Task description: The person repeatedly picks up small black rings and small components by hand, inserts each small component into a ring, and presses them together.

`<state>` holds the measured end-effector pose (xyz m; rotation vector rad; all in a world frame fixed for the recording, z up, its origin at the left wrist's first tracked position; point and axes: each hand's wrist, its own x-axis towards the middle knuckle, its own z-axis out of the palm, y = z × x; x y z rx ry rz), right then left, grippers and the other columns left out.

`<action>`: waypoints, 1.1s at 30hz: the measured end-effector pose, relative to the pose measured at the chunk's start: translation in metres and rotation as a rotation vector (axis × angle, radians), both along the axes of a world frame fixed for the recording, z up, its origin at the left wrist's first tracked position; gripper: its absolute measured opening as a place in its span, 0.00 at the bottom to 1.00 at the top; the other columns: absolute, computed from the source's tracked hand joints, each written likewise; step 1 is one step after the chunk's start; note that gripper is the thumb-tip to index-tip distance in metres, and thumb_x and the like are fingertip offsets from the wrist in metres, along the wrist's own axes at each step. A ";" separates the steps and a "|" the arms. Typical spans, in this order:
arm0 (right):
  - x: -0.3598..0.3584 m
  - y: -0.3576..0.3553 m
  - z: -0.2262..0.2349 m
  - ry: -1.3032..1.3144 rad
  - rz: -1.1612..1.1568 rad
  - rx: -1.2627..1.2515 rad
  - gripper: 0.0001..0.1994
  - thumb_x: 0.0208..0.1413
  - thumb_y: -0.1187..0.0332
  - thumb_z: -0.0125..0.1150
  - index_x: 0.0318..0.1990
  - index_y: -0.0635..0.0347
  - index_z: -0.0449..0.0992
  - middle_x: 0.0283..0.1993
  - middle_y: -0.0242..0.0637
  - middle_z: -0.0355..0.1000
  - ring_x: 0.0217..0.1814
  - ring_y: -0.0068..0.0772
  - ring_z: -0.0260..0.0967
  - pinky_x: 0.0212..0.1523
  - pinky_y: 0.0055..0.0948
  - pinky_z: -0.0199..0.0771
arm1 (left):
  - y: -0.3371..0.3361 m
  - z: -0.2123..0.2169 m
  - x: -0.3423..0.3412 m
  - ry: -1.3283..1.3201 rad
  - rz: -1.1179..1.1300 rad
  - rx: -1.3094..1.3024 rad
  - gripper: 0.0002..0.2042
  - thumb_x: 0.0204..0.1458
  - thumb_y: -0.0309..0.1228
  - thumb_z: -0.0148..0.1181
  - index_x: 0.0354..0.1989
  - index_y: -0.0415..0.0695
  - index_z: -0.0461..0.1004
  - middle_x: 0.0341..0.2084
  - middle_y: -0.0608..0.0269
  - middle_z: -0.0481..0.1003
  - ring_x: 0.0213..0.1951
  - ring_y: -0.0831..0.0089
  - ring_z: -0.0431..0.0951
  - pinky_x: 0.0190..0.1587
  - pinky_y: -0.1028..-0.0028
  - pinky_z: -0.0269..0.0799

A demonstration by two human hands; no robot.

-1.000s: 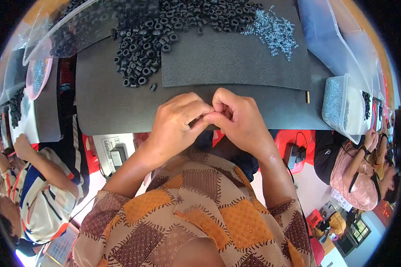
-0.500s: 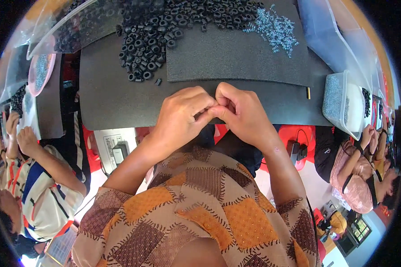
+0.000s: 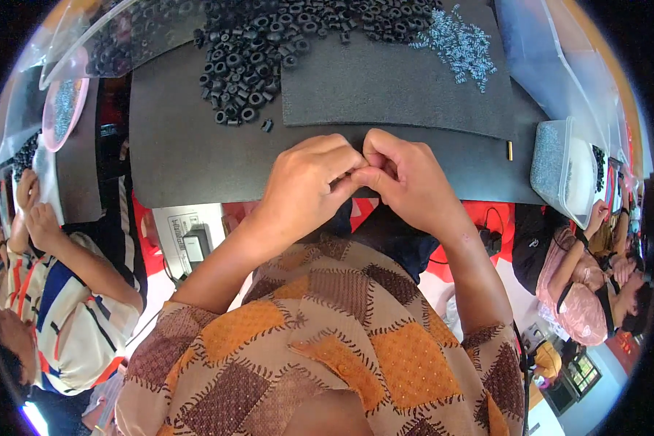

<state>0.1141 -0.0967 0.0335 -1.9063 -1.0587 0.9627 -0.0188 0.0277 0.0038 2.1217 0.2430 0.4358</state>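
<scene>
Both the bare left hand [image 3: 309,178] and bare right hand [image 3: 416,174] curl narrowly, fingertips together near the frame's centre, over the near part of the dark, smooth tabletop [image 3: 189,167]; whether anything small is pinched there, I cannot tell. Nearer the left hand, just up and left of its knuckles, lies one short black tubular piece [image 3: 267,125], apart from the heap of hollow black pieces [image 3: 248,62] at upper left and centre. Nearer the right hand, toward the right of the frame, a thin brass-coloured rod [image 3: 510,150] lies with its long axis running nearly up the frame. Pale, shiny coil springs [image 3: 459,49] sit upper right, on the dark grey foam mat [image 3: 392,94].
</scene>
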 end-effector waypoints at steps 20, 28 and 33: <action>0.005 -0.018 -0.015 0.199 -0.110 0.138 0.13 0.53 0.68 0.69 0.31 0.62 0.68 0.20 0.29 0.68 0.22 0.14 0.67 0.22 0.21 0.65 | -0.003 0.008 0.006 -0.029 -0.010 -0.110 0.08 0.46 0.30 0.70 0.31 0.41 0.78 0.24 0.61 0.74 0.25 0.69 0.75 0.28 0.71 0.71; 0.018 -0.022 -0.004 0.101 -0.149 0.213 0.08 0.53 0.72 0.65 0.36 0.63 0.72 0.28 0.35 0.73 0.26 0.20 0.72 0.27 0.23 0.70 | -0.011 0.009 0.009 -0.038 0.074 -0.231 0.06 0.48 0.22 0.68 0.34 0.38 0.78 0.27 0.60 0.77 0.26 0.74 0.76 0.29 0.76 0.72; 0.100 -0.029 0.048 -0.371 -0.511 0.525 0.06 0.55 0.75 0.61 0.41 0.61 0.77 0.33 0.32 0.73 0.33 0.21 0.71 0.36 0.23 0.73 | 0.002 0.004 0.000 -0.063 0.039 -0.173 0.04 0.56 0.23 0.57 0.34 0.35 0.75 0.29 0.59 0.76 0.29 0.70 0.76 0.34 0.72 0.71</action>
